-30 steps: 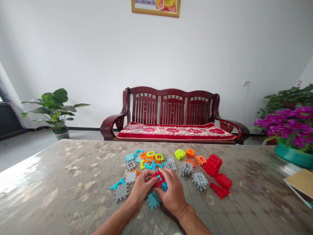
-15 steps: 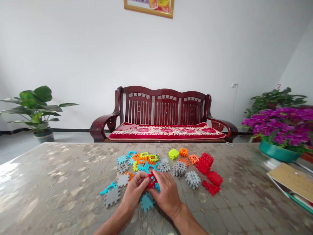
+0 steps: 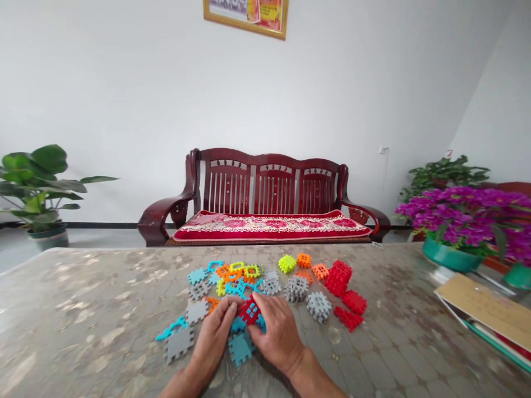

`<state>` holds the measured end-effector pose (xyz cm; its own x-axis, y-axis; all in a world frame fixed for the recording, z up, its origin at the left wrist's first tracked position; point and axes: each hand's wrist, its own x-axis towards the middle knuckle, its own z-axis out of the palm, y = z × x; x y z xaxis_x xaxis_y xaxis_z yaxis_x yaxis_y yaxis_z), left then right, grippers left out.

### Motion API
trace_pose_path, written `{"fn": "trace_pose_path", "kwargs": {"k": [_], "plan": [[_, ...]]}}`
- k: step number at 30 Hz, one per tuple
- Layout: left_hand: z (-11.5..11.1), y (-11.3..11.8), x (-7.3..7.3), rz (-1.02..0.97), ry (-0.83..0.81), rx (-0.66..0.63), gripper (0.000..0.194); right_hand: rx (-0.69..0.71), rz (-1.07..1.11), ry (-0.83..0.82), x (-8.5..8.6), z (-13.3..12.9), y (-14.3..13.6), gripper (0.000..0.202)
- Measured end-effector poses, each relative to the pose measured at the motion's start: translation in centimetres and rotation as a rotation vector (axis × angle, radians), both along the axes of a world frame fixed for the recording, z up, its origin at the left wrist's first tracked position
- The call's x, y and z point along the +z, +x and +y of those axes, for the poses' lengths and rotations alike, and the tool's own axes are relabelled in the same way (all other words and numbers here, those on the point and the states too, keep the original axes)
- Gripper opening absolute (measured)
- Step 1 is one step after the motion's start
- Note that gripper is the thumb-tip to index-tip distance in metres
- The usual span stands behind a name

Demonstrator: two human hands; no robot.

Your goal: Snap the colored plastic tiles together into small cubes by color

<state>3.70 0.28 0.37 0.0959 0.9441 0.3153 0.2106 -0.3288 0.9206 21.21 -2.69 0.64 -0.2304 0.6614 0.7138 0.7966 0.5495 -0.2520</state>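
Between my hands is a red interlocking building tile with a window-like grid, tilted up toward me. Blue notched pieces show beside and below it; whether they are joined to it I cannot tell. My right hand grips the red tile's right side, thumb in front. At its left edge my left hand is closed, fingertips partly hidden behind the tile. Just below lies a teal square tile on the table. Left of my left hand are a grey square tile and a thin blue piece.
Mixed tiles lie beyond my hands. To the right stand grey stacks, a red stack and a yellow-green stack. Purple flowers and a folder sit at the table's right. A wooden bench is behind.
The view has shifted slightly to the right. The red tile now faces me more fully, with its window grid showing. My left fingers have moved a little off its front face.
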Motion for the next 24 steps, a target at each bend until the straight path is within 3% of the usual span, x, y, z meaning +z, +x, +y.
{"fn": "trace_pose_path", "kwargs": {"k": [8,12,18,24], "plan": [[1.5,-1.3,-1.3,0.551,0.279,-0.075,0.019,-0.011,0.077,-0.058,2.2,0.4,1.7,0.057],[1.3,-1.1,-1.0,0.697,0.369,-0.110,0.018,-0.162,0.214,-0.155,4.0,1.4,4.3,0.052],[1.2,-1.0,-1.0,0.762,0.402,-0.103,0.019,-0.469,0.341,-0.265,6.6,2.8,11.4,0.058],[1.4,-0.9,-1.4,0.766,0.419,-0.098,0.021,-0.755,0.121,-0.258,9.0,2.9,19.9,0.054]]}}
